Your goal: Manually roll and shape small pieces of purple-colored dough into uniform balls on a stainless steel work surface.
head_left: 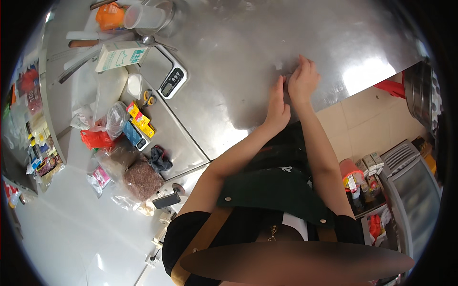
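Note:
My left hand (277, 105) and my right hand (303, 82) are close together over the steel table (229, 62), near its front edge. Their palms face each other, with the left fingers fairly straight and held together and the right fingers gently bent. A small dark patch (286, 86) shows in the narrow gap between them; the fingers cover most of it and I cannot make out what it is. Both hands cup round it from either side. Nothing else lies within reach of the fingertips.
At the left stand a digital scale (174, 76), a carton (122, 56), a clear plastic jug (143, 17), scissors (149, 98) and a bag of brown granules (143, 180). A metal drum (421, 97) stands on the right, above a tiled floor (362, 124).

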{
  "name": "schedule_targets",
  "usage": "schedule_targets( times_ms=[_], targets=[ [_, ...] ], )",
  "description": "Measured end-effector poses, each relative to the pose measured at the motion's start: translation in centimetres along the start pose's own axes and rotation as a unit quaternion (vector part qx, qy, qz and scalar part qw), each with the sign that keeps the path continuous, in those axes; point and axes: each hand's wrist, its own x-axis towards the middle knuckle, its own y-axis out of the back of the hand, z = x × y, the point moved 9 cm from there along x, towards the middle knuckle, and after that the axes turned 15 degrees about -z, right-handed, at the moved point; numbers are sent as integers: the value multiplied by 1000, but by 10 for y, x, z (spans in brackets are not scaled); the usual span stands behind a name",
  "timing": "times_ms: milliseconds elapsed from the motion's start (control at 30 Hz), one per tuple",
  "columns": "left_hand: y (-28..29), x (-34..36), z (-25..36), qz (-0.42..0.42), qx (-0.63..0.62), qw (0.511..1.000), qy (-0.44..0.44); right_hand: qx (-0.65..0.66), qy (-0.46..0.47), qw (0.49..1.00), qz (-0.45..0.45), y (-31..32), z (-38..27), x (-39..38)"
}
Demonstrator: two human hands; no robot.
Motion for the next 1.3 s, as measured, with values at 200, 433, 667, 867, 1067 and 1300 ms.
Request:
schedule_targets(
  times_ms=[200, 433, 667, 867, 1067, 1300],
  targets=[
    [5, 12, -7, 1, 22, 1000, 4, -58, -33, 998, -1, -13, 23, -3],
    [1, 7, -3, -26, -3, 1000, 7, 8, -26, 999, -31, 0, 1, 0],
    [-12, -6, 3, -7, 57, 998, -13, 6, -29, 999, 33, 3, 30, -25],
    [-16, 2, -1, -47, 55, 997, 8, 7, -48, 999, 17, 7, 25, -20],
    [-20, -20, 7, -22, 42, 999, 9, 13, -40, 999, -7, 3, 29, -32],
    [-26, -18, -8, -88, 43, 994, 40, 1, -35, 999, -1, 1, 42, -39]
  ],
)
